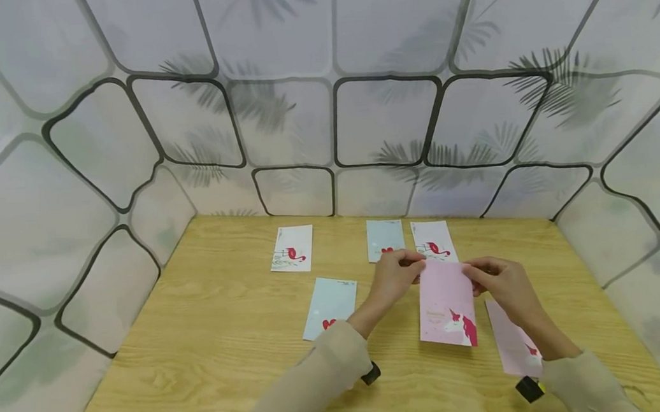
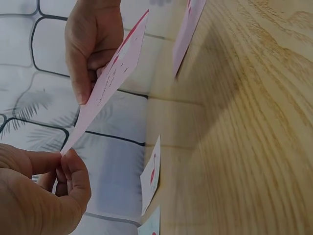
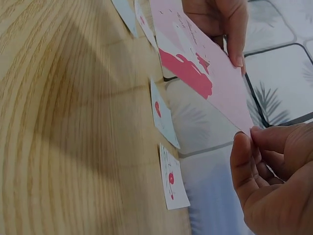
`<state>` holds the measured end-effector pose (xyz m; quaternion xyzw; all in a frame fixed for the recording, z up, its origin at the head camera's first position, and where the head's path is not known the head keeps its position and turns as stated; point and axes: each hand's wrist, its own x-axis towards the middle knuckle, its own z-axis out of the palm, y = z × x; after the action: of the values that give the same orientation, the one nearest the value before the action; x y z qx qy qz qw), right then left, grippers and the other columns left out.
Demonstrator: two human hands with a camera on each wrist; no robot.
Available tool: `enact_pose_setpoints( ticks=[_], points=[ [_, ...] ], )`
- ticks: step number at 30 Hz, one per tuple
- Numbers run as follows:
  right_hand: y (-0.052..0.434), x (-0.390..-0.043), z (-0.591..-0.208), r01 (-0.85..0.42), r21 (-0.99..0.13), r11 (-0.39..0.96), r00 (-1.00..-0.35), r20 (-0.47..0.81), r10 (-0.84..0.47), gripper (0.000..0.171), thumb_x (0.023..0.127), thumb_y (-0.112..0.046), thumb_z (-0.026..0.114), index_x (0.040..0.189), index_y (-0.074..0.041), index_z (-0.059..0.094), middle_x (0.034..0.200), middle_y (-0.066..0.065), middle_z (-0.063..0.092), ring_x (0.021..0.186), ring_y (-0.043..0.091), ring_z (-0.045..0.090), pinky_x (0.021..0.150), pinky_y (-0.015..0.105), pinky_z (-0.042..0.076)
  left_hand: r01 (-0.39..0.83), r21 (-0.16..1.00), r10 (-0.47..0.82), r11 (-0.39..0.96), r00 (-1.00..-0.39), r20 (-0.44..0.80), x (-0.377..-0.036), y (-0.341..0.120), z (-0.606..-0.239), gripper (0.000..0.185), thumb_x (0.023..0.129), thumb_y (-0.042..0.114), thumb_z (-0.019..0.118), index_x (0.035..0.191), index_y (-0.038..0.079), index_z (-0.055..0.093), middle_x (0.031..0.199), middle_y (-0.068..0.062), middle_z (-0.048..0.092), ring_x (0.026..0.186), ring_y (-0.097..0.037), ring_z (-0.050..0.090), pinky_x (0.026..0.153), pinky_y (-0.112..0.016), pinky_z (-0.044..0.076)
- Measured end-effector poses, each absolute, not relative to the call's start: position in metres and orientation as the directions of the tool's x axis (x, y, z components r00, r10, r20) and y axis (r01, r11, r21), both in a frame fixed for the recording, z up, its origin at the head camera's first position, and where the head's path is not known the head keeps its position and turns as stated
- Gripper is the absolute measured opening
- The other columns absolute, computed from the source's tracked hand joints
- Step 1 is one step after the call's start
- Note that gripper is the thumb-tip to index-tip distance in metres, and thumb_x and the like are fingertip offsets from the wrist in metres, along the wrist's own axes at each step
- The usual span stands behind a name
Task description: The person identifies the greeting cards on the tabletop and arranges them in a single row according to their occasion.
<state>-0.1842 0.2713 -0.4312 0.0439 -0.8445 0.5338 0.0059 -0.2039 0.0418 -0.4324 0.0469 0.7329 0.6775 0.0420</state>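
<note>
Both hands hold a pink card [image 1: 442, 294] with a red-maned unicorn at its lower right corner, raised above the wooden table. My left hand [image 1: 389, 281] pinches its upper left corner between thumb and fingers. Its upper right corner is pinched the same way by my right hand [image 1: 505, 286]. In the left wrist view the card [image 2: 110, 85] is seen at a slant, off the tabletop. A second pink card [image 1: 509, 343] lies partly under my right forearm. Just behind the held card is a white flamingo card [image 1: 432, 234], its lower edge covered.
Another white flamingo card [image 1: 293, 250] lies at the back left of the table [image 1: 201, 342]. Two light blue heart cards lie on it: a back one [image 1: 382, 235] and a nearer one [image 1: 330, 305] beside my left forearm. A patterned cloth wall [image 1: 290, 126] encloses the back and sides.
</note>
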Motion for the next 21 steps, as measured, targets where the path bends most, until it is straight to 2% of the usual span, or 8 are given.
enact_pose_setpoints(
  ticks=[4,11,21],
  points=[
    [0.274,-0.187,-0.435,-0.052,-0.893,0.447,-0.998,0.028,-0.062,0.045,0.101,-0.028,0.069,0.123,0.012,0.067,0.088,0.005,0.07,0.07,0.013,0.064,0.066,0.028,0.06,0.003,0.997,0.123,0.082,-0.992,-0.007,-0.206,0.046,-0.44,0.006,0.096,0.003,0.072,0.098,0.0,0.077,0.081,0.0,0.068,0.065,-0.007,0.061,0.066,-0.026,0.06],
    [0.279,-0.188,-0.441,-0.018,-0.88,0.474,-0.998,-0.013,-0.061,0.046,0.101,-0.026,0.07,0.125,0.013,0.065,0.093,0.01,0.069,0.072,0.014,0.062,0.066,0.026,0.058,-0.03,0.997,0.109,0.071,-0.993,-0.037,-0.205,0.054,-0.451,0.004,0.094,-0.001,0.073,0.096,-0.001,0.077,0.079,0.0,0.068,0.065,-0.009,0.063,0.069,-0.033,0.062],
    [0.287,-0.189,-0.453,0.055,-0.846,0.53,-0.996,-0.088,-0.036,0.046,0.101,-0.025,0.07,0.127,0.013,0.064,0.088,0.009,0.068,0.07,0.016,0.064,0.066,0.024,0.057,-0.016,0.989,0.112,0.148,-0.993,-0.033,-0.207,0.064,-0.468,0.004,0.093,0.0,0.074,0.092,0.003,0.077,0.075,0.002,0.069,0.062,-0.008,0.063,0.06,-0.023,0.057]
  ],
)
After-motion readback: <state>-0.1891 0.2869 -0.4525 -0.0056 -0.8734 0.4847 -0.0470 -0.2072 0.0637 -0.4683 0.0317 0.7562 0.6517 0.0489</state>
